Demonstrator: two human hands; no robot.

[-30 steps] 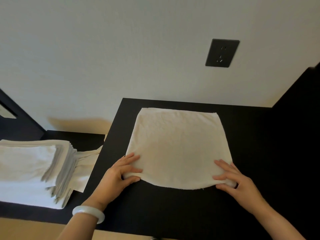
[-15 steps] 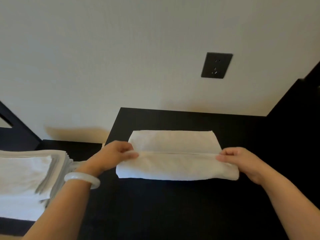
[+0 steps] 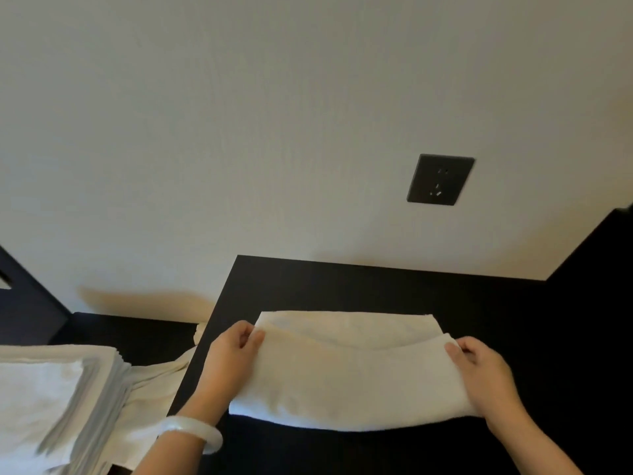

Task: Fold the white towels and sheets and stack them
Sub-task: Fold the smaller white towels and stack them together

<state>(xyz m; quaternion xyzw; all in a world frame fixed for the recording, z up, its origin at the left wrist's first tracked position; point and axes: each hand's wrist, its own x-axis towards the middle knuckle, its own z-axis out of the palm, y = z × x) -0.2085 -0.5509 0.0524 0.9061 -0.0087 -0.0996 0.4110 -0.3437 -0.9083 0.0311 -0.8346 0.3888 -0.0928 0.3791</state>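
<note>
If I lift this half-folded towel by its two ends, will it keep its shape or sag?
Likely floppy: the towel curves between the left hand and right hand, so its middle would probably sag. Probably light: fingertip pinches alone hold the folded layer. Its matte cloth seems unlikely to slide.

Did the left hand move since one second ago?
Yes. The left hand went away from the person, toward the table's far edge, folding the towel over.

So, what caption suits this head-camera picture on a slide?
The left hand and right hand fold a white towel on a black table, beside a folded stack.
</note>
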